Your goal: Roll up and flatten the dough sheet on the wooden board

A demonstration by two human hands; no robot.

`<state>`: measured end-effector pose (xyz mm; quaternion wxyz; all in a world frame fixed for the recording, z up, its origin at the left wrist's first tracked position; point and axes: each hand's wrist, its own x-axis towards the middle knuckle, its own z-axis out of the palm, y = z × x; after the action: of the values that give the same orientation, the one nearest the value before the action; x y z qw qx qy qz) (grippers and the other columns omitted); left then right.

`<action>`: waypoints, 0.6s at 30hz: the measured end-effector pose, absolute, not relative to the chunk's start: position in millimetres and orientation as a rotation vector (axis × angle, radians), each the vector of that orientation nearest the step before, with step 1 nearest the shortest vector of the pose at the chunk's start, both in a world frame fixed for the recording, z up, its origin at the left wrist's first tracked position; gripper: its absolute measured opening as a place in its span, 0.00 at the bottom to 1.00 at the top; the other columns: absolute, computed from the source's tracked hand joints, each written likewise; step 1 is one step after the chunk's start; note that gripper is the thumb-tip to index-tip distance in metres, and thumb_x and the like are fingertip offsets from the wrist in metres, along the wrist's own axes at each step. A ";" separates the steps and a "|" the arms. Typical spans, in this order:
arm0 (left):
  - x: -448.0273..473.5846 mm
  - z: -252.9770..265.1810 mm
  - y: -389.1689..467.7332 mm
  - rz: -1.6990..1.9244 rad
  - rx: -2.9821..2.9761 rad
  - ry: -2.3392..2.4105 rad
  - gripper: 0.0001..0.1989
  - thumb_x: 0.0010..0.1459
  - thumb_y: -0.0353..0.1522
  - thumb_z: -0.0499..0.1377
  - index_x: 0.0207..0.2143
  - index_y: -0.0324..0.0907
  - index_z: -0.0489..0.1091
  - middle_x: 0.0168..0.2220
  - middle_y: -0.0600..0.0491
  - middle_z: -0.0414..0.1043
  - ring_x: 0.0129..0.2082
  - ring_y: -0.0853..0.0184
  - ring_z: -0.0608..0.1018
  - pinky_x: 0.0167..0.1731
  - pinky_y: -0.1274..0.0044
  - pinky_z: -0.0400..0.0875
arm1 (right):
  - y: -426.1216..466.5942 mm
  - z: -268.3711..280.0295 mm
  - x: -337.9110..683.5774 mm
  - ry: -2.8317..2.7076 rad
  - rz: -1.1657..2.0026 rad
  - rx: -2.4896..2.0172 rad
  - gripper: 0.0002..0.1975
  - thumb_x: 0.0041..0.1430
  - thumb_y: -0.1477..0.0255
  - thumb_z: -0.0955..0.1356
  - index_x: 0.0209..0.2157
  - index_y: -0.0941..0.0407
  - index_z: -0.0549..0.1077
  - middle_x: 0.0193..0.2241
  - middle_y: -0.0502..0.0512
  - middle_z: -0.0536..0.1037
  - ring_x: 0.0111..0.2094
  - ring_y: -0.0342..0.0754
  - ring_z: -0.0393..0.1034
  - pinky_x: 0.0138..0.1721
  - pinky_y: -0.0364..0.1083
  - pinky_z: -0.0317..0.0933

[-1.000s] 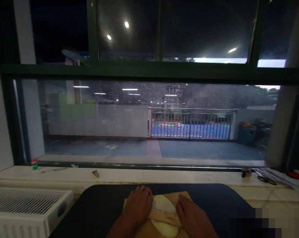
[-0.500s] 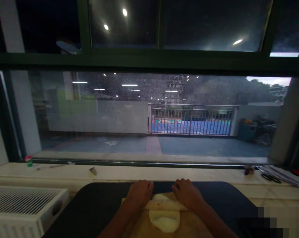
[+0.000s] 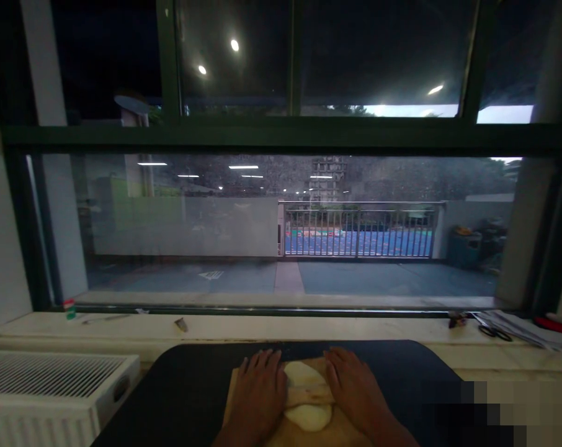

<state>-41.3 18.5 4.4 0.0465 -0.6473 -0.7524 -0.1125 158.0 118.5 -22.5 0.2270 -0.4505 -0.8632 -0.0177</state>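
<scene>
No writing is legible to me anywhere in the frame. At bottom centre, my left hand (image 3: 257, 397) and right hand (image 3: 355, 391) lie palm-down, fingers extended flat, pressing the ends of a rolling pin (image 3: 309, 395). The pin crosses a pale dough disc (image 3: 304, 376) on a wooden board (image 3: 232, 388), which rests on a dark table (image 3: 183, 385).

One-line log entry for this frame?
left hand: flat on rolling pin | right hand: same | pin across dough | on board
</scene>
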 end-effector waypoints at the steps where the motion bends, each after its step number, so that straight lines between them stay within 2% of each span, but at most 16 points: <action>1: -39.5 3.9 13.8 -0.324 -1.987 -2.279 0.25 0.66 0.33 0.41 0.62 0.44 0.64 0.62 0.48 0.65 0.63 0.55 0.65 0.61 0.56 0.56 | 113.9 -24.3 159.9 -2.379 -0.072 -1.231 0.21 0.68 0.68 0.56 0.51 0.54 0.76 0.53 0.59 0.76 0.55 0.54 0.69 0.56 0.53 0.60; 5: -35.8 0.0 -0.2 -0.277 -2.057 -2.185 0.26 0.66 0.32 0.40 0.62 0.43 0.64 0.63 0.49 0.63 0.64 0.55 0.63 0.63 0.55 0.55 | 96.8 -29.9 165.5 -2.374 -0.122 -1.171 0.21 0.69 0.68 0.56 0.46 0.54 0.78 0.51 0.59 0.78 0.53 0.55 0.71 0.57 0.55 0.60; 10: -37.9 -15.7 -13.8 -0.362 -2.037 -2.119 0.26 0.68 0.36 0.41 0.64 0.41 0.61 0.65 0.46 0.58 0.65 0.55 0.61 0.61 0.59 0.61 | 82.7 -44.2 175.8 -2.333 -0.170 -1.124 0.20 0.68 0.66 0.58 0.50 0.53 0.77 0.54 0.58 0.76 0.54 0.55 0.71 0.55 0.53 0.65; 15: -51.8 -46.0 -24.9 -0.466 -2.093 -1.880 0.22 0.70 0.40 0.44 0.60 0.47 0.66 0.61 0.53 0.66 0.60 0.60 0.69 0.60 0.65 0.65 | 76.7 -63.8 194.2 -2.312 -0.237 -0.898 0.20 0.67 0.60 0.61 0.53 0.52 0.76 0.52 0.54 0.77 0.55 0.54 0.70 0.53 0.48 0.68; 18: -60.5 -61.1 -32.6 -0.506 -2.121 -1.747 0.21 0.70 0.41 0.46 0.61 0.49 0.64 0.61 0.55 0.66 0.60 0.63 0.70 0.60 0.69 0.65 | 71.9 -71.2 205.1 -2.292 -0.162 -0.799 0.19 0.66 0.59 0.63 0.52 0.50 0.76 0.51 0.52 0.77 0.55 0.52 0.70 0.54 0.47 0.68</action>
<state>-60.5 -32.6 -61.1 0.1730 -0.7478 -0.6157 -0.1782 205.1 71.9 -71.2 0.3472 -0.3081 -0.8835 -0.0626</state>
